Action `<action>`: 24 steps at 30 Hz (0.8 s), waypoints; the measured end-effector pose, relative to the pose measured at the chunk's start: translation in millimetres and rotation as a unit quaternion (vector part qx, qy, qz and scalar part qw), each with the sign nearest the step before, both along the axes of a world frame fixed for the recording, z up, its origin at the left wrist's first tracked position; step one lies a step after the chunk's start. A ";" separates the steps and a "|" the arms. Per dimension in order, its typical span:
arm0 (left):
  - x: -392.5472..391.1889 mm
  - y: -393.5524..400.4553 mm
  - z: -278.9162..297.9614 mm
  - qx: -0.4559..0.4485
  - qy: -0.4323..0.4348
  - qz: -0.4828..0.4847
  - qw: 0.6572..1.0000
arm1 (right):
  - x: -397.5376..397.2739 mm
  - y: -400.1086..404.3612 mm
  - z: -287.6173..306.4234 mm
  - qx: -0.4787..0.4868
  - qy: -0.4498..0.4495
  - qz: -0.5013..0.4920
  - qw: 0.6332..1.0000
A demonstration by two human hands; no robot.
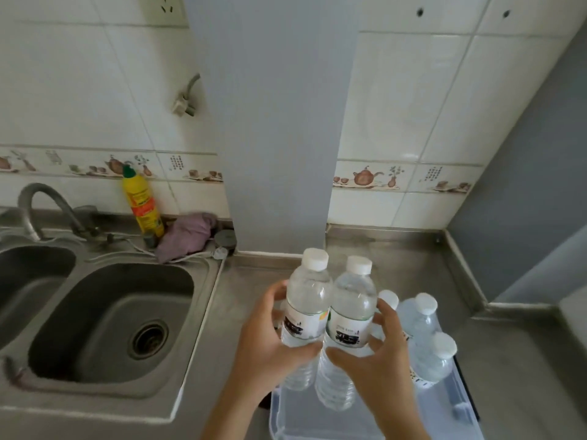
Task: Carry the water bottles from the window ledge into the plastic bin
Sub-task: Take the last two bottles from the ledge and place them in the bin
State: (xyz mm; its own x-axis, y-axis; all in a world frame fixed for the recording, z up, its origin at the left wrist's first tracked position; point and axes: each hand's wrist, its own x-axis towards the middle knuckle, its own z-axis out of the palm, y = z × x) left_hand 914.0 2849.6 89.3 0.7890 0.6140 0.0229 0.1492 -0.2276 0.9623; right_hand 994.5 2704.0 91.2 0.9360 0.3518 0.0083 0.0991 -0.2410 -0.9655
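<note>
While both hands press inward from opposite sides, two water bottles stand upright and touching between them, held above the near end of the plastic bin (287,417). The left hand (266,347) wraps its fingers around the left bottle (305,315) at the label, and the right hand (378,360) clasps the right bottle (347,331) the same way, thumb across the front. Both bottles carry white caps and white labels with dark print.

Just beyond the right hand, three more capped bottles (419,325) already stand in the bin, crowding its far right end. The clear bin rests on the steel counter (397,258).

Well off to the left of the left hand lies a double sink (104,325) with a curved faucet (41,211). Beyond the hands and to the left, against the tiled wall, a yellow detergent bottle (143,204) stands beside a crumpled purple cloth (187,233). Straight ahead of the hands a grey column (276,128) rises from the counter's back edge.
</note>
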 end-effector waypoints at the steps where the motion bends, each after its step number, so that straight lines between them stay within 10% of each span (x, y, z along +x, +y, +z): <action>1: 3.2 1.2 -3.4 -0.001 0.007 -0.013 1.000 | 0.3 0.8 -1.4 -0.005 0.001 -0.014 1.000; 24: 5.0 -3.4 -82.8 0.152 0.094 0.007 0.984 | -17.5 11.3 -48.8 -0.115 -0.081 -0.041 0.989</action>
